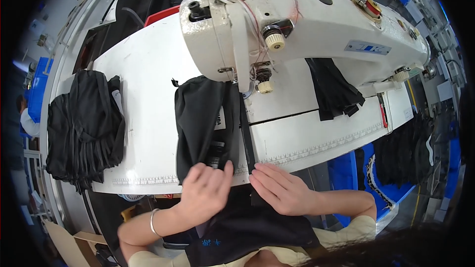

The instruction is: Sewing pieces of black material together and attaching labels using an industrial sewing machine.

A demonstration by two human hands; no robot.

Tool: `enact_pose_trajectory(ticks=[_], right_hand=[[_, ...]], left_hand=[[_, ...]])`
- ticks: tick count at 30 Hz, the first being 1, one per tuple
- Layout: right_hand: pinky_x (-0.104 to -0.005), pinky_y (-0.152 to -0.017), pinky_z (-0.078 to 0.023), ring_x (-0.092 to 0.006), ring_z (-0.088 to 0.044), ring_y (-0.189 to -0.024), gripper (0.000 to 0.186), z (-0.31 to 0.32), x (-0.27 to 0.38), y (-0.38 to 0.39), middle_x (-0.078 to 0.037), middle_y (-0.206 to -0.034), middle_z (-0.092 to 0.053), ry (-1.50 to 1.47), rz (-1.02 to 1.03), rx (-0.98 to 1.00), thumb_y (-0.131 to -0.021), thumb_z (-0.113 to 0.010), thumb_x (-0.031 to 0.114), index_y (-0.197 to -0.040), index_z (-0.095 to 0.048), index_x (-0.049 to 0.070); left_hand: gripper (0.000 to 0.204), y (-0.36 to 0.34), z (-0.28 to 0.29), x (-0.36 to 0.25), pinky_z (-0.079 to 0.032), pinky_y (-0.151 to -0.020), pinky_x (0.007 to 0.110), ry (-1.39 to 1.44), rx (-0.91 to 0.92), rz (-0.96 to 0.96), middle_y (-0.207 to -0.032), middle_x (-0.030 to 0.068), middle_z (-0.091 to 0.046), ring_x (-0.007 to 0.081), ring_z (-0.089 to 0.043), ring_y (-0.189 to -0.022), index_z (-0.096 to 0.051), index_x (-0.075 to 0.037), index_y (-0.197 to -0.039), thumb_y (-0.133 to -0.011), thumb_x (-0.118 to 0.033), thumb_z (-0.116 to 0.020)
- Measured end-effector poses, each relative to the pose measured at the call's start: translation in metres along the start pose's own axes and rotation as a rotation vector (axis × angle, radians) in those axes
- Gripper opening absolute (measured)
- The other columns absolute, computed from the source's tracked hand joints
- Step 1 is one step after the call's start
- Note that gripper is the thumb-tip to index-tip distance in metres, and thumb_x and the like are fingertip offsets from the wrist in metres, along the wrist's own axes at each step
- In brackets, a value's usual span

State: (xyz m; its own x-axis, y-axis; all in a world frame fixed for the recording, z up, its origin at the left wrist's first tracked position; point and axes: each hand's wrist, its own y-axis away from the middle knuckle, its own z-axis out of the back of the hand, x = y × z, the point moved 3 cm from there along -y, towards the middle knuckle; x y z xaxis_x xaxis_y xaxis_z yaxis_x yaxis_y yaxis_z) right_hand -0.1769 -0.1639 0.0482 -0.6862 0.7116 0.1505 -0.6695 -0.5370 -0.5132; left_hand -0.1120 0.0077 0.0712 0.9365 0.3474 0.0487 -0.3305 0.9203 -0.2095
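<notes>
Left hand (205,190) curls its fingers on black fabric piece (197,118), right hand (284,190) extends its over black strip (247,138) (either grip unclear); uneven tension could skew the strip.

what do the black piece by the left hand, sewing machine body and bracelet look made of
Black piece: probably woven fabric, mostly matte; it creases softly, though the fibre is unclear.
Sewing machine body: likely cast metal under glossy off-white paint, judging by highlights on its rounded surface.
Bracelet: seems smooth, silver-coloured metal, from its bright shine; solid or plated, I can't tell.
</notes>
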Motion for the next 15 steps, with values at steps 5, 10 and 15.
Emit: enact_pose_trajectory(ticks=[5, 10, 15], right_hand=[[-0.0399, -0.094, -0.049, -0.0333, -0.057, -0.107, 0.031, -0.02, 0.002, 0.014, -0.019, -0.104, -0.059, 0.11, 0.104, 0.126, -0.072, -0.059, 0.007, -0.098, -0.063, -0.008], [-0.0402, -0.094, -0.049, -0.0338, -0.058, -0.106, 0.031, -0.015, 0.006, 0.011, -0.019, -0.105, -0.059, 0.094, 0.148, 0.139, -0.072, -0.058, 0.007, -0.099, -0.063, -0.009], [-0.0423, -0.099, -0.046, -0.0345, -0.056, -0.11, 0.035, -0.015, -0.001, 0.019, -0.02, -0.11, -0.058, 0.094, 0.076, 0.187, -0.075, -0.055, 0.012, -0.102, -0.061, -0.009]], left_hand=[[0.017, 0.013, 0.004, 0.061, -0.044, -0.077, 0.032, 0.534, -0.602, 0.696, -0.097, 0.0088, -0.057, 0.0192, -0.053, -0.085, -0.064, 0.001, -0.095, -0.08, 0.002, -0.057], [0.018, -0.009, 0.0, 0.176, -0.046, -0.072, 0.022, 1.423, -0.746, 1.098, -0.09, 0.0031, -0.061, 0.0072, -0.056, -0.079, -0.061, 0.002, -0.099, -0.094, -0.013, -0.054], [0.015, -0.043, 0.058, 0.109, -0.044, -0.067, 0.024, 0.496, -0.334, 0.412, -0.083, 0.0071, -0.059, 0.0133, -0.056, -0.074, -0.066, 0.001, -0.09, -0.079, -0.008, -0.061]])
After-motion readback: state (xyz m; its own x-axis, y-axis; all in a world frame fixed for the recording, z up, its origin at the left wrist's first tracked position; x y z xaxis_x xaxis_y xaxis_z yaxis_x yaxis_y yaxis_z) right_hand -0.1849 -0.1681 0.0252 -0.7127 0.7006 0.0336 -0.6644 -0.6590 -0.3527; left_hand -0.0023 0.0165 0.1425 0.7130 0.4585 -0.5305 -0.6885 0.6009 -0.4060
